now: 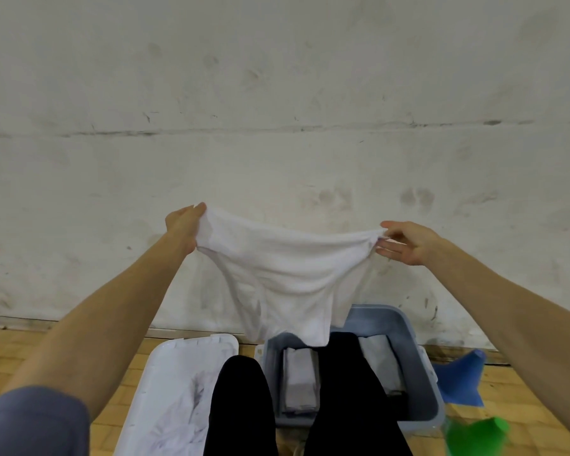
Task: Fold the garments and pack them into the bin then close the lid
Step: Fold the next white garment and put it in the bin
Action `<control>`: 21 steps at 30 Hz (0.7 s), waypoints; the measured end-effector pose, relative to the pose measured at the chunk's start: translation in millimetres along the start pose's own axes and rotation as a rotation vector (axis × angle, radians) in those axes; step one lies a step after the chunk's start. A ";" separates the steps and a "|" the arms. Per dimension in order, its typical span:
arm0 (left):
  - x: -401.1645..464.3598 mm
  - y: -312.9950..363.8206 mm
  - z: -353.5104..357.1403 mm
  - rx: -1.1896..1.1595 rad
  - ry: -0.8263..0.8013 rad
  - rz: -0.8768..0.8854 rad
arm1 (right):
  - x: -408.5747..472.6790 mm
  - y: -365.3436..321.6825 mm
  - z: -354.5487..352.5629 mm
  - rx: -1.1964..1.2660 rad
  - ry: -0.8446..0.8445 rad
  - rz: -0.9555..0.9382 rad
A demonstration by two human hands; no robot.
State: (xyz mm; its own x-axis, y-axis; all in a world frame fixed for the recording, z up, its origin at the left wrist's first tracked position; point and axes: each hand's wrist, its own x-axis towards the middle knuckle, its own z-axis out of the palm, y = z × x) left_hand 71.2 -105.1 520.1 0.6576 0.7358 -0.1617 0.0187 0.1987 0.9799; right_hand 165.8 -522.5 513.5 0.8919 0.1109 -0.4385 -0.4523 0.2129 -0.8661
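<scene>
**White garment held up by its top edge; soft, light, no shape of its own**

White garment [287,274] hangs in the air in front of the wall [277,93], stretched between both hands, lower part dangling over the bin [422,363]; top edge sags in the middle, so it is limp cloth, likely light.

Left hand [185,227] grips the left corner, fingers curled round bunched fabric; right hand [405,241] pinches the right corner between thumb and forefinger, other fingers spread loose and straight.

Handling, my read: no stiffness, drapes and creases wherever unsupported; not fragile, not slippery, terry-like surface should hold in a pinch; best held at corners or along the top hem, as now; a mid-panel grab would just bunch it.

Right-side pinch looks thin; risk is that corner slipping out on a shake or a fold.

Bin is open, grey-blue, on the wood floor [20,350]; folded grey pieces [300,380] already lie inside it; white lid [178,390] lies flat just left of the bin, apart from it; person's dark-trousered legs [241,406] overlap bin and lid in view.

Blue item [461,380] and green item [477,436] on the floor right of the bin; cannot tell what they are.
</scene>
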 end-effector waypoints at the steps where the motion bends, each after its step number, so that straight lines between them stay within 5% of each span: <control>1: -1.8 0.4 0.0 -0.005 -0.001 0.001 | -0.3 0.9 -0.2 -0.029 -0.002 0.001; 14: 2.9 9.7 -28.2 -0.114 0.039 0.083 | -3.9 0.8 9.5 -0.015 0.041 -0.405; 21: 2.7 -4.8 -20.6 0.074 0.009 0.197 | 12.6 -1.5 10.1 -0.080 0.140 -0.528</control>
State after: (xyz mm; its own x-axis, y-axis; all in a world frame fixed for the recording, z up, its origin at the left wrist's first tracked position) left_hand 57.4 -90.7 512.6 0.6474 0.7614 0.0327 -0.0537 0.0027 0.9986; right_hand 177.7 -511.6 511.7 0.9918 -0.1222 0.0372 0.0532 0.1301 -0.9901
